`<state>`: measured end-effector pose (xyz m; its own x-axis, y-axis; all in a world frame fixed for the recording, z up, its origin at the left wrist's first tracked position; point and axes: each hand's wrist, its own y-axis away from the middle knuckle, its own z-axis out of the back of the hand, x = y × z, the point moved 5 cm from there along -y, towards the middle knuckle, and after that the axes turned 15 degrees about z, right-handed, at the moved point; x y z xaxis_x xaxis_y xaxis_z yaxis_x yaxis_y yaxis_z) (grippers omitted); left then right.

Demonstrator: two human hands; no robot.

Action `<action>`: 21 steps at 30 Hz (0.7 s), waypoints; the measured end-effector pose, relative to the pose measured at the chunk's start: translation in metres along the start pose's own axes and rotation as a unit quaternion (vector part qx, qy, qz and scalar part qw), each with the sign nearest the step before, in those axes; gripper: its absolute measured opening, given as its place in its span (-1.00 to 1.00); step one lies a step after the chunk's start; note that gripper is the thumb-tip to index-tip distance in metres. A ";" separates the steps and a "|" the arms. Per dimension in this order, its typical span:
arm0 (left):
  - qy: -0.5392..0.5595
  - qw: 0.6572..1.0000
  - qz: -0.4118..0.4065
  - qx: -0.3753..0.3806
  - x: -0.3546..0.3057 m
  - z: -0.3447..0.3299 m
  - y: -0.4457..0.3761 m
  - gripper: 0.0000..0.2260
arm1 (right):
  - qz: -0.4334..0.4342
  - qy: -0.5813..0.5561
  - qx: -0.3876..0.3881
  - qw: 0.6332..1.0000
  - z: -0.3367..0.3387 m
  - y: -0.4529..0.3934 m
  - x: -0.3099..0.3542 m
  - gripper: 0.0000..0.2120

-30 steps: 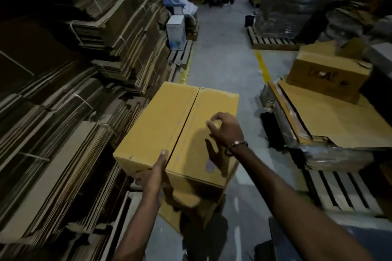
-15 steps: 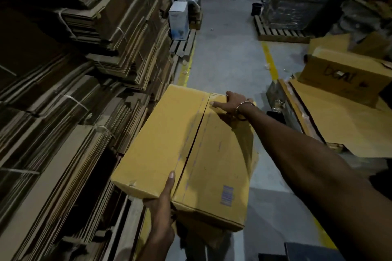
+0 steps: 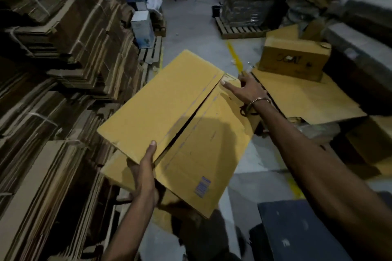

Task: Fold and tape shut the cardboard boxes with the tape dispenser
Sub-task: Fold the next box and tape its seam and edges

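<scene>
Cardboard box (image 3: 169, 116) sits mid-aisle, its flaps nearly meeting. Left hand (image 3: 142, 174) grips the near edge, thumb on top; right hand (image 3: 248, 91) presses flat at the far end. Close the seam evenly before taping.

The left hand (image 3: 141, 172) is gripping the near edge of the cardboard box (image 3: 169, 99), thumb lying flat on top and the other fingers curling underneath, forearm rising from below. The right arm is stretching far forward, a bracelet on its wrist, and the right hand (image 3: 246, 89) is resting on the far right corner, fingers extended and spread, palm down
</scene>
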<state>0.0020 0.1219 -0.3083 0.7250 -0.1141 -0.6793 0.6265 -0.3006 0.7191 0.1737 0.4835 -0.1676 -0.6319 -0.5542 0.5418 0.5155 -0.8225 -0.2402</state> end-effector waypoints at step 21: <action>-0.457 0.718 0.045 0.523 0.330 -0.284 0.267 -0.47 | -0.555 0.026 -0.397 0.730 0.263 0.722 -0.257 -0.08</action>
<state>0.4898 0.2729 -0.2983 -0.0416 -0.6072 -0.7935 -0.3150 -0.7457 0.5871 0.8608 0.0658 -0.2685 -0.4368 0.5232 0.7318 -0.8169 -0.5714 -0.0791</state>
